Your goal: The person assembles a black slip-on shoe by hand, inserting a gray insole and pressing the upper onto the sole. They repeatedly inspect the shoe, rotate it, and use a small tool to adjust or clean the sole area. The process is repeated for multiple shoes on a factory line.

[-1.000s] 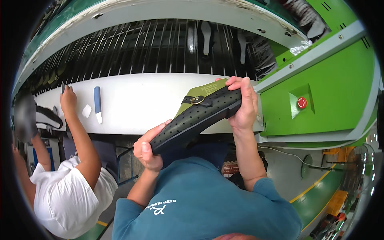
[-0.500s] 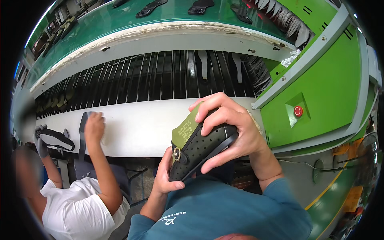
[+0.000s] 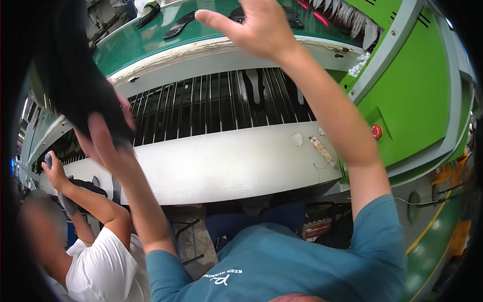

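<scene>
My left hand [image 3: 108,143] is raised at the upper left, its fingers closed on a dark shoe [image 3: 83,85] blurred by motion. Above the green conveyor belt, my right hand [image 3: 264,32] reaches out with its thumb spread; its fingertips run past the top edge. Nothing shows in that hand. Close to it lie black shoe soles: one [image 3: 178,26] left of the thumb, another [image 3: 236,15] partly behind the hand, and one [image 3: 296,22] to its right.
Below the belt runs a rack of metal rods [image 3: 201,103] carrying a pale-topped sole [image 3: 254,88]. A white ledge [image 3: 226,168] crosses in front. To the right stands a green machine [image 3: 422,95] with a red button [image 3: 376,132]. A co-worker in white [image 3: 108,261] sits at left.
My hands have parted. The left has carried the shoe to the upper left, while the right has let go and moved up over the belt. The co-worker's raised hand has moved left.
</scene>
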A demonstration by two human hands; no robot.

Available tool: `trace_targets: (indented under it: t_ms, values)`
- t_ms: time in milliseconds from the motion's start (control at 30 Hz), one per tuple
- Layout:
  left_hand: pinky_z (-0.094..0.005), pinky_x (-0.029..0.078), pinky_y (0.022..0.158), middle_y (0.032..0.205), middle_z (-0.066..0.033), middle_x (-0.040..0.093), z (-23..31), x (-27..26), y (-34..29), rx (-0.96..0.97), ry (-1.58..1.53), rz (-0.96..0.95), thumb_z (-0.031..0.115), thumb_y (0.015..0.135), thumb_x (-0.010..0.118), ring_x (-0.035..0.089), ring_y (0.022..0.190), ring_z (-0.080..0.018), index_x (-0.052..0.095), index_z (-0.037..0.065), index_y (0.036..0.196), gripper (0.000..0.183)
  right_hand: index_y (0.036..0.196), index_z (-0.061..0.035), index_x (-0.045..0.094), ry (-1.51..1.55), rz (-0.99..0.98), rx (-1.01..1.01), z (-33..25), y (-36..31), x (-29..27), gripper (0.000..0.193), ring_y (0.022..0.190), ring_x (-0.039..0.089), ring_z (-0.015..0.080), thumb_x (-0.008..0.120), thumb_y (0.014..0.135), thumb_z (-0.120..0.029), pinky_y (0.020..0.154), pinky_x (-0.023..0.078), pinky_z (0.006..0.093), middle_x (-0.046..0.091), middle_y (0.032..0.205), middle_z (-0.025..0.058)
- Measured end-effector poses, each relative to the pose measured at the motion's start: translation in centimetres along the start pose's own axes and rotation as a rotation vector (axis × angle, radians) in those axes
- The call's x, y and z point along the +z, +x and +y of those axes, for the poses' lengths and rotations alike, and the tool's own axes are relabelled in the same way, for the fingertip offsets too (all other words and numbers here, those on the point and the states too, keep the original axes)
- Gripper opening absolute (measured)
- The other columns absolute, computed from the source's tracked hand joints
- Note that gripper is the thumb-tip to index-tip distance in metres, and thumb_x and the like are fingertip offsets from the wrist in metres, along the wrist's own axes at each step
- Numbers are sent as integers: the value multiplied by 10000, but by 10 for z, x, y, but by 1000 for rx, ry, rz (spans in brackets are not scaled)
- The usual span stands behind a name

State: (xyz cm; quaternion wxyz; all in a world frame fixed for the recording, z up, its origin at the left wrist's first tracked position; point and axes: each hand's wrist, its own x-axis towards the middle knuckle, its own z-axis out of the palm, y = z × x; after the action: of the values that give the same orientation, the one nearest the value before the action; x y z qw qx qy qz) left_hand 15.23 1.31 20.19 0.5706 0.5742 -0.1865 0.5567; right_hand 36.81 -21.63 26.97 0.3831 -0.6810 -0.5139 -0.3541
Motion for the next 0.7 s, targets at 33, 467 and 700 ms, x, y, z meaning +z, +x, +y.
trace_targets:
  t_ms: [33,467,700]
  values:
    - [-249,521,615,1178,-183,720,-15,3,43,-8,162,85,310,1014,768,726,847,-186,538,-79,1457,633,1514,-164,577,-81,-215,190,26,10,5,817,1355,613,407,806,908,-663,1121,529,532,542,1553,199]
    - [-359,291,1312,1741,-180,448,-210,-168,178,-268,1231,-497,648,1103,537,387,1640,-316,696,40,1478,733,1172,-144,834,-262,-481,415,71,22,23,450,1163,753,398,772,942,-525,1045,588,510,780,1230,221]
    - [-314,574,971,1167,-95,838,-169,-68,99,320,952,27,218,1058,766,776,1045,-184,836,7,1151,242,1149,14,781,-404,-274,520,79,15,26,271,1283,682,467,732,937,-148,1073,581,505,710,1364,273]
